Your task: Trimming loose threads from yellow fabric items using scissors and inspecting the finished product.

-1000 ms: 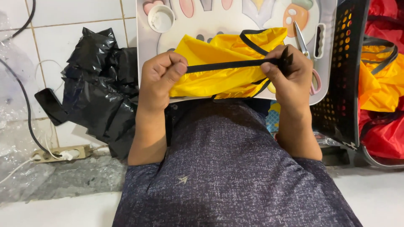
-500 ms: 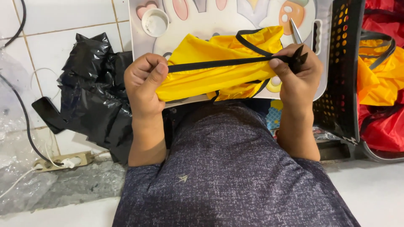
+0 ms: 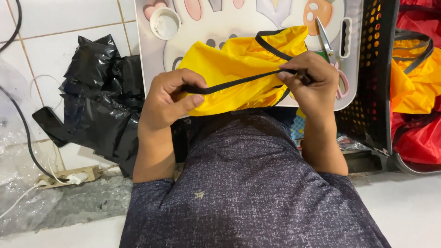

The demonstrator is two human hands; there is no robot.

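A yellow fabric piece [image 3: 239, 64] with black trim lies bunched over the near edge of a small white lap table [image 3: 151, 55]. My left hand [image 3: 167, 98] pinches the left end of a black strap [image 3: 239, 81] against the fabric. My right hand [image 3: 310, 82] grips the strap's other end, so the strap runs taut between both hands. Scissors with pink handles [image 3: 330, 50] lie on the table just behind my right hand.
A small white round cup [image 3: 164, 23] stands at the table's back left. A crumpled black plastic bag [image 3: 103, 96] lies on the tiled floor at left, near a power strip [image 3: 69, 175] and cables. A black perforated basket [image 3: 374, 73] at right holds yellow and red fabric [image 3: 415, 78].
Both hands have lowered a little towards me with the strap still stretched. The left hand has shifted rightwards and its thumb now presses the strap end down.
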